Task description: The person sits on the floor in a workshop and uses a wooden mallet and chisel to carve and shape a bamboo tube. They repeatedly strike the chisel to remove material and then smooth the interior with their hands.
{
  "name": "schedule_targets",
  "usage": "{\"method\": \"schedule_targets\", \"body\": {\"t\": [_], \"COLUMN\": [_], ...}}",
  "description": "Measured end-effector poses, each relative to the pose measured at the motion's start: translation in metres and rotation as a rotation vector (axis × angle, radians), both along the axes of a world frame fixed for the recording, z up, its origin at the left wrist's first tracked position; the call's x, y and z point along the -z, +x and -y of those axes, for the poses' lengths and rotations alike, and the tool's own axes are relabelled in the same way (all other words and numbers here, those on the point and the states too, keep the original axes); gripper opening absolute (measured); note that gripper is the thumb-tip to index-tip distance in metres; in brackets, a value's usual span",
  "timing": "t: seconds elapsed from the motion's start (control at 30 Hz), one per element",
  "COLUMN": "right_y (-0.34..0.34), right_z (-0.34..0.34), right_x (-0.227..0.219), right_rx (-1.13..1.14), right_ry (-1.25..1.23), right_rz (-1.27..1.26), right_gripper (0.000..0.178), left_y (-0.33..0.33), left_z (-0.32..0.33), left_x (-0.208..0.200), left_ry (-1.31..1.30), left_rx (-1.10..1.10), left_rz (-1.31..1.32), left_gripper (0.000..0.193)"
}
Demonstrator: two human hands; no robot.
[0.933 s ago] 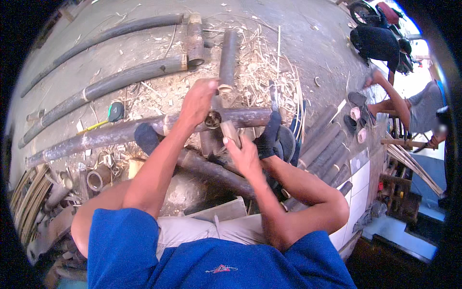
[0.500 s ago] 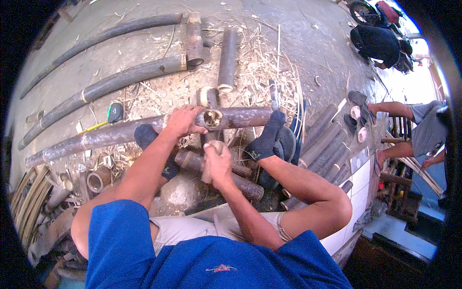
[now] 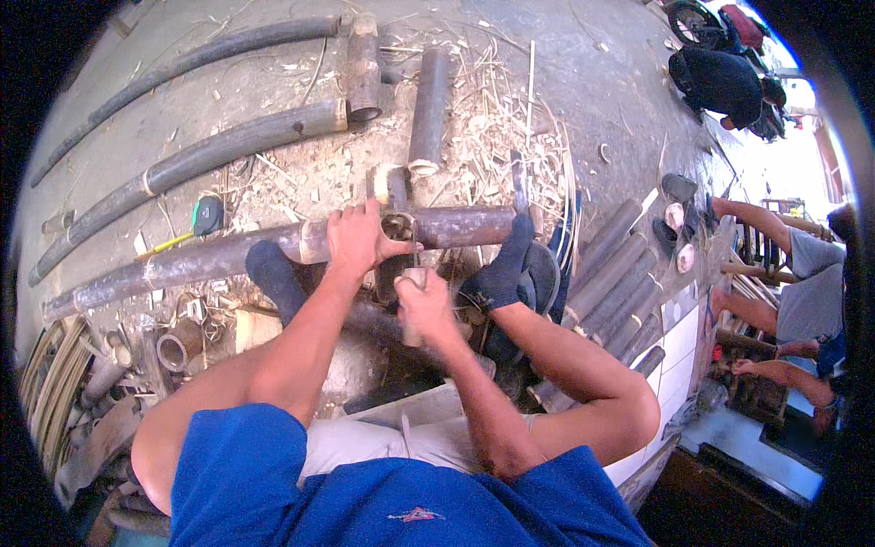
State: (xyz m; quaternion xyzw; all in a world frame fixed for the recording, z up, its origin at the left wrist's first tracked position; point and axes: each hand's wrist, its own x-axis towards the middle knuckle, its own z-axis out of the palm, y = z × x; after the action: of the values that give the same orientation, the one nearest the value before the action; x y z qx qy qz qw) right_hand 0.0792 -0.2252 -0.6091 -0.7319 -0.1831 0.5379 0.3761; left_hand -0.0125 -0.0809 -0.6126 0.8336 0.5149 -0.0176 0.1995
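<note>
A long dark bamboo pole (image 3: 219, 256) lies across in front of me, with a hole (image 3: 397, 224) cut through its upper side. My left hand (image 3: 357, 239) grips the pole just left of the hole, its thumb stretched toward the hole's near edge. In my right hand (image 3: 427, 305) is a knife (image 3: 413, 275), closed in my fist by its thick, pale wooden handle. Its thin blade points away from me into the hole; the tip cannot be made out. My feet in dark socks (image 3: 276, 278) rest against the pole on both sides.
Wood shavings (image 3: 478, 137) cover the floor beyond the pole. Short bamboo pieces (image 3: 428, 109) and longer poles (image 3: 241, 135) lie there. A tape measure (image 3: 208, 215) sits at left, cut bamboo lengths (image 3: 620, 273) at right. Another person (image 3: 811, 292) sits at far right.
My right hand has shifted slightly right and nearer me, and the blade now shows at the hole. My left hand has turned, its thumb reaching closer to the blade. The other person's arm has come forward.
</note>
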Motion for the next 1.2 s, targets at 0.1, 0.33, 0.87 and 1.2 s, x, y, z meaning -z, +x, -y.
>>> {"method": "schedule_targets", "body": {"t": [0.1, 0.33, 0.87, 1.2], "right_y": [0.063, 0.1, -0.03, 0.144], "right_z": [-0.024, -0.03, -0.055, -0.141], "right_x": [-0.025, -0.019, -0.057, 0.019], "right_rx": [-0.377, -0.773, 0.519, 0.084], "right_ry": [-0.127, -0.007, 0.144, 0.246], "right_rz": [0.105, 0.172, -0.884, 0.314], "right_gripper": [0.041, 0.044, 0.026, 0.036], "left_y": [-0.006, -0.029, -0.039, -0.039], "left_z": [-0.006, -0.027, -0.036, -0.041], "left_x": [0.001, -0.002, 0.023, -0.008], "left_ry": [-0.003, -0.199, -0.091, -0.223], "left_rx": [-0.026, 0.237, 0.267, 0.27], "left_rz": [0.001, -0.005, -0.003, -0.008], "left_gripper": [0.099, 0.087, 0.079, 0.087]}}
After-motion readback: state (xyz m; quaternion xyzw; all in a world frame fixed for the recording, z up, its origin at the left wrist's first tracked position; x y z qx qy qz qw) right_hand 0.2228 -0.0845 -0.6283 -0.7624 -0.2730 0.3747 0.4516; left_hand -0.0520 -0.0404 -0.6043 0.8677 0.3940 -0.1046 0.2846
